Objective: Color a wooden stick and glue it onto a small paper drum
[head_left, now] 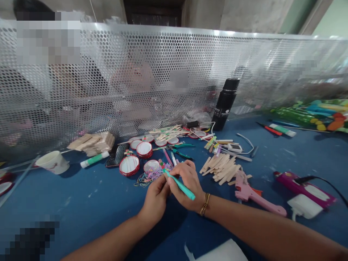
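Both my hands meet at the middle of a blue table (89, 203). My right hand (187, 186), with a gold bracelet at the wrist, is closed round a teal marker pen (181, 185) that points up and left. Its tip reaches a small craft stick piece (162, 165) with coloured marks, pinched in my left hand (156, 197). Just beyond my fingers lie a tangle of coloured rubber bands (148, 177) and round red-rimmed lids (129, 165).
Loose wooden sticks (221, 168) lie to the right, then a pink glue gun (251, 194) and a purple glue gun (304, 188). A black bottle (225, 103) stands by the perforated metal screen (163, 72). A white cup (53, 162) and glue stick (95, 159) sit left.
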Action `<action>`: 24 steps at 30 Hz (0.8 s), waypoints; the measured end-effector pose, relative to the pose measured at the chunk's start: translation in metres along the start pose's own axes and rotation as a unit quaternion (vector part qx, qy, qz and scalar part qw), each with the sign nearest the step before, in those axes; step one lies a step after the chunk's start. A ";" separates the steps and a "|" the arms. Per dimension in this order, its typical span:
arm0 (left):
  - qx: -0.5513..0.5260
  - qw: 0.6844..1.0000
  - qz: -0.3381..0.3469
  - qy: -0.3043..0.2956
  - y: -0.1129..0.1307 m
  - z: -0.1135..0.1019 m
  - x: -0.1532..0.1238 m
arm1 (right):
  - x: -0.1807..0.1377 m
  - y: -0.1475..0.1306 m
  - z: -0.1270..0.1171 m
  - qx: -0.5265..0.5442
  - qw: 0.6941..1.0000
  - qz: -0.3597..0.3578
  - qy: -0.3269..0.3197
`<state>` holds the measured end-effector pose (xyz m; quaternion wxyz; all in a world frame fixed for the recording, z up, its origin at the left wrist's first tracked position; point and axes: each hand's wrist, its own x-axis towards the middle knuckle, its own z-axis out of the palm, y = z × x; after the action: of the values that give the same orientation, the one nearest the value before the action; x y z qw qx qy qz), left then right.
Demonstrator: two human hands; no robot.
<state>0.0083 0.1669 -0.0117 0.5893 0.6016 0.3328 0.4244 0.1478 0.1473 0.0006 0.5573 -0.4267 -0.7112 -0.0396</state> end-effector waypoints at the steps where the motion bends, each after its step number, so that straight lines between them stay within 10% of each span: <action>1: -0.006 1.000 -0.006 0.002 -0.002 0.000 0.000 | 0.001 0.001 0.000 -0.002 1.000 0.007 0.002; 24: -0.029 1.000 -0.009 0.002 0.000 0.001 0.000 | 0.002 -0.001 -0.002 0.001 1.000 0.006 -0.003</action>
<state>0.0092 0.1665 -0.0113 0.6093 0.5804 0.3270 0.4301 0.1483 0.1465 0.0034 0.5557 -0.4307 -0.7103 -0.0344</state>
